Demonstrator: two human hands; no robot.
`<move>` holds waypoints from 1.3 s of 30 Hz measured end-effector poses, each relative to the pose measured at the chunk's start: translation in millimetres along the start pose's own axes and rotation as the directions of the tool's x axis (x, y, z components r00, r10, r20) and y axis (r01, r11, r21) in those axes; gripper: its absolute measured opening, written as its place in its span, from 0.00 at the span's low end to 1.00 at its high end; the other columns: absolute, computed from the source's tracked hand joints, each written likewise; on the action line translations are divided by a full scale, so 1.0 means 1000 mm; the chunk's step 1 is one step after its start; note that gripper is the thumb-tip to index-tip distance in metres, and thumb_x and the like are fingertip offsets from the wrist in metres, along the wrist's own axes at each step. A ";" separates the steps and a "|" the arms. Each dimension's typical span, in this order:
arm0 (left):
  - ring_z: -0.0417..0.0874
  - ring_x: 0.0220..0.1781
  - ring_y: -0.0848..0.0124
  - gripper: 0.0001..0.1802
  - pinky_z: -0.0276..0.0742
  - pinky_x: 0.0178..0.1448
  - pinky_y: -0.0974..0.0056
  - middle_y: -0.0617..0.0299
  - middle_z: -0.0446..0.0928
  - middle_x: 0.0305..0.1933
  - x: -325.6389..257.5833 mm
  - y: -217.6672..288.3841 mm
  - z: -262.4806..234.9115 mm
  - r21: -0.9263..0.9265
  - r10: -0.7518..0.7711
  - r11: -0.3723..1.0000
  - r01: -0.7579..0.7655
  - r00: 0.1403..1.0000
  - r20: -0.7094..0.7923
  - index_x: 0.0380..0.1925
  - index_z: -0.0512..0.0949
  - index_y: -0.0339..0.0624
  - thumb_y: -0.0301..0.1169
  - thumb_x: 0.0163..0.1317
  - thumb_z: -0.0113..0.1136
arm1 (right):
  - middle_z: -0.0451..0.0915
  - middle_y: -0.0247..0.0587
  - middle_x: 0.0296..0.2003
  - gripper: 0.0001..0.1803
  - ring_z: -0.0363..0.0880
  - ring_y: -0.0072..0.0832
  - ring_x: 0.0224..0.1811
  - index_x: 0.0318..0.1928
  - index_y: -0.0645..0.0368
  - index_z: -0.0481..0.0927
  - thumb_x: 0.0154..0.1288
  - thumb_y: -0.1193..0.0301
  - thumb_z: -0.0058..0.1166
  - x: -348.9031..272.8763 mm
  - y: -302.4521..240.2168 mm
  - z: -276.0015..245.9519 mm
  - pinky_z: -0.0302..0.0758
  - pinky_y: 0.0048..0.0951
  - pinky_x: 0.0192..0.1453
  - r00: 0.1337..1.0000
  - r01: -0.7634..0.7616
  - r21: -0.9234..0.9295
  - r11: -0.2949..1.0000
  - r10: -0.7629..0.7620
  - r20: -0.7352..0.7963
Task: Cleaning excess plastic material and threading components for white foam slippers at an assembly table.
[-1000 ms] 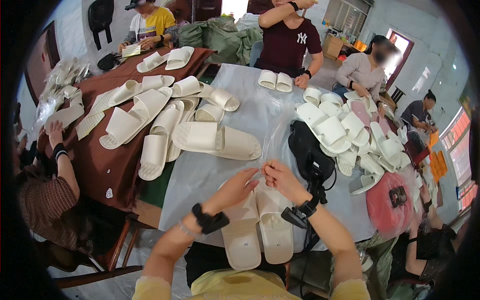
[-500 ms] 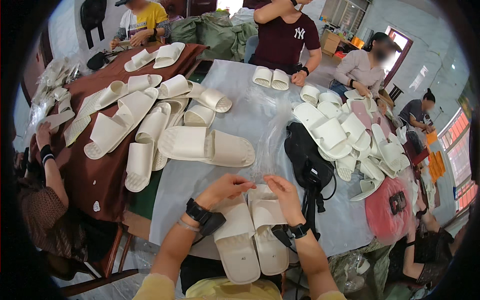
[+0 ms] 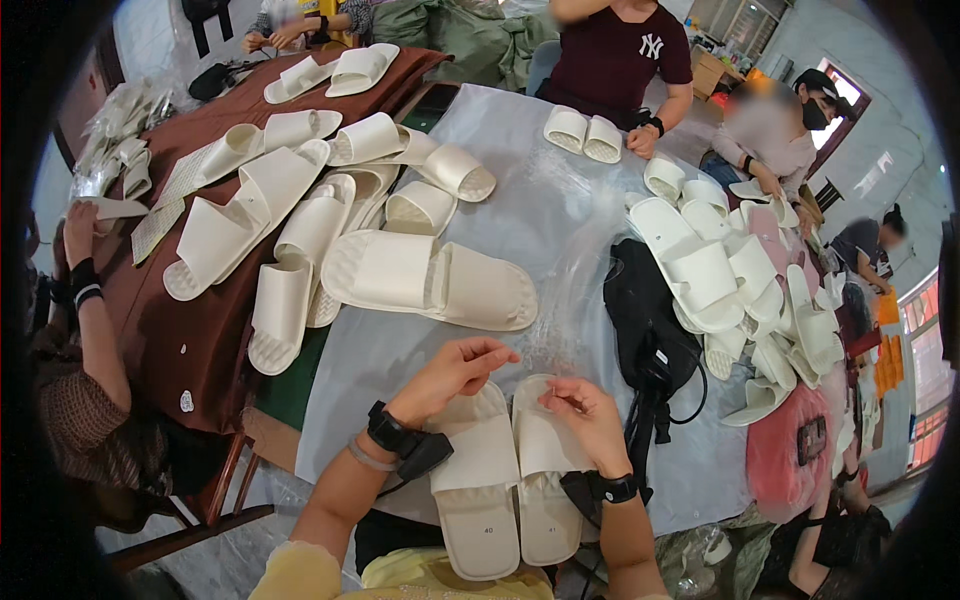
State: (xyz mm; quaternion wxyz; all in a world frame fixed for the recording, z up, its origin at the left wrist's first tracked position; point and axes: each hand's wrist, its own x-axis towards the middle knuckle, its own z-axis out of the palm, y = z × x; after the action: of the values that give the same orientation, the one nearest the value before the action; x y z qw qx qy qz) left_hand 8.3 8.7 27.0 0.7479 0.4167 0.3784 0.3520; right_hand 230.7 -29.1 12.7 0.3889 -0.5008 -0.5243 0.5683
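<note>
Just beyond the straps of two cream slippers (image 3: 475, 450), your hands hang facing each other, with a gap between their fingertips. Your left hand (image 3: 455, 378) rides over the toe end of the left slipper, its forearm slanting up and inward, its wrist turned so the half-bent fingers point across toward your right. Your right hand (image 3: 588, 412) sits over the toe end of the other slipper; its forearm rises steeply, and its fingers curl inward with thumb and index fingertips drawn close together. Whether either hand pinches something thin cannot be told. Below your grip, the slippers lie side by side, heels toward you, their inner edges close together. Around your wrists you wear a black device on the left (image 3: 405, 440) and a black band on the right (image 3: 614, 488). Just past your fingertips, clear plastic film (image 3: 560, 340) lies crumpled on the grey table covering (image 3: 375, 375). Farther out and to the left of your grip rests a larger cream slipper pair (image 3: 385, 265); beyond your right hand is a black bag (image 3: 645, 315), with a slipper pile (image 3: 705, 270) behind it to the right.
</note>
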 end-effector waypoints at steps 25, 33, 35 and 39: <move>0.74 0.31 0.80 0.11 0.67 0.33 0.75 0.66 0.76 0.29 -0.013 0.009 0.018 0.534 0.073 0.838 -0.113 0.993 0.095 0.40 0.74 0.39 0.31 0.60 0.53 | 0.77 0.31 0.31 0.10 0.71 0.16 0.32 0.37 0.64 0.77 0.57 0.71 0.56 -0.002 0.004 -0.001 0.68 0.18 0.36 0.989 0.143 -0.127 0.982 -0.145 -0.008; 0.70 0.22 0.77 0.07 0.67 0.29 0.71 0.65 0.74 0.26 -0.005 0.037 0.042 0.859 0.333 0.361 -0.364 0.910 0.246 0.32 0.75 0.36 0.27 0.55 0.58 | 0.78 0.32 0.30 0.11 0.74 0.17 0.32 0.38 0.64 0.77 0.58 0.69 0.54 0.003 0.013 -0.010 0.70 0.18 0.38 0.985 0.136 0.198 0.971 -0.112 -0.130; 0.68 0.21 0.78 0.06 0.66 0.28 0.73 0.65 0.72 0.24 -0.015 0.031 0.056 0.858 0.304 0.351 -0.375 0.912 0.275 0.31 0.75 0.37 0.28 0.56 0.57 | 0.79 0.34 0.29 0.10 0.75 0.18 0.31 0.37 0.62 0.78 0.57 0.70 0.55 -0.001 0.002 -0.009 0.70 0.18 0.37 0.986 0.136 0.093 0.986 -0.126 -0.107; 0.69 0.26 0.79 0.05 0.66 0.30 0.73 0.67 0.73 0.26 -0.040 0.001 0.064 0.724 0.266 0.670 -0.165 0.964 -0.026 0.32 0.75 0.38 0.27 0.58 0.55 | 0.79 0.36 0.29 0.08 0.76 0.22 0.29 0.34 0.60 0.79 0.54 0.70 0.57 -0.008 -0.004 -0.010 0.71 0.22 0.36 0.979 0.203 -0.112 0.973 -0.203 0.014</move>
State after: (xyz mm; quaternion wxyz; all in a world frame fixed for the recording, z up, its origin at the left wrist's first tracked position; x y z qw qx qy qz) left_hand 44.7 -47.3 62.5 0.4535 0.6924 0.4810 0.2892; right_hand 241.9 -34.1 18.7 0.4153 -0.4650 -0.6046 0.4959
